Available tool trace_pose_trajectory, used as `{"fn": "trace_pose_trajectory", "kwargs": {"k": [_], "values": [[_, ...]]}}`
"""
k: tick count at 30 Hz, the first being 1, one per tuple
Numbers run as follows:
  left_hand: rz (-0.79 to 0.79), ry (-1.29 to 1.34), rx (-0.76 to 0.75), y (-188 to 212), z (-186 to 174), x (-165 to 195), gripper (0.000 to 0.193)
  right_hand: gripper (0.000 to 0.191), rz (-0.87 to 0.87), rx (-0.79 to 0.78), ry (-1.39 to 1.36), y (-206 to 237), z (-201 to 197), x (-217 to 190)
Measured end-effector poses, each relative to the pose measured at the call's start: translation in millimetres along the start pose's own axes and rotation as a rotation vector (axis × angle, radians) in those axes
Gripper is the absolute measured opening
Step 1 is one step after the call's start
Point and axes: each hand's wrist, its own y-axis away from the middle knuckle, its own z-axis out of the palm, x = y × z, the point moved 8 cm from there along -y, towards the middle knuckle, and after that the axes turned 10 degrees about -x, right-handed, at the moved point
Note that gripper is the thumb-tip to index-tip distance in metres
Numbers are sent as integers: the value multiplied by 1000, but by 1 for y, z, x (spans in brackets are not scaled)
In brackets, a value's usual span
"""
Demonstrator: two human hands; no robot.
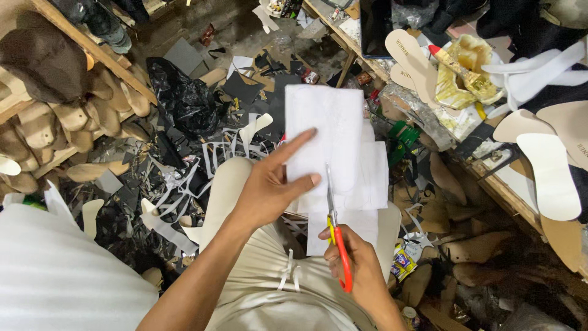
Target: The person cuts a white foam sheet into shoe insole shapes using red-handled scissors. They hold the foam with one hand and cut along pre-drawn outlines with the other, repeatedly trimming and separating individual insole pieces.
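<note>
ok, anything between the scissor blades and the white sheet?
Nothing visible. The scissors in the right hand are already in the white sheet, blades at its lower part. The left hand holds the sheet just left of the blades, not across them.

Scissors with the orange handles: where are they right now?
In the head view, the scissors sit low and centre-right, gripped by the right hand, blades pointing up into the white sheet that the left hand holds.
</note>
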Motion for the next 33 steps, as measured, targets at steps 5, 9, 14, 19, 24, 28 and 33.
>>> {"fn": "trace_pose_trajectory", "kwargs": {"k": [5,9,14,19,24,28,33], "values": [[-111,170,38,-1,-1,-12,79,26,-27,0,195,-3,3,-3],[-99,108,-33,2,9,-9,81,40,-222,-51,290,-5,10,-19],[-206,113,110,5,-6,-21,68,34,33,-4,39,-7,8,3],[-97,-4,99,8,-8,-15,57,43,-112,-161,144,-5,16,-10],[-141,203,73,15,5,-28,60,53,-243,-45,437,-12,14,-17],[-154,170,142,15,-5,-28,58,45,-18,-10,116,-14,13,3],[-82,-103,198,11,-26,-8,45,51,13,-282,-64,-10,23,-5]]}}
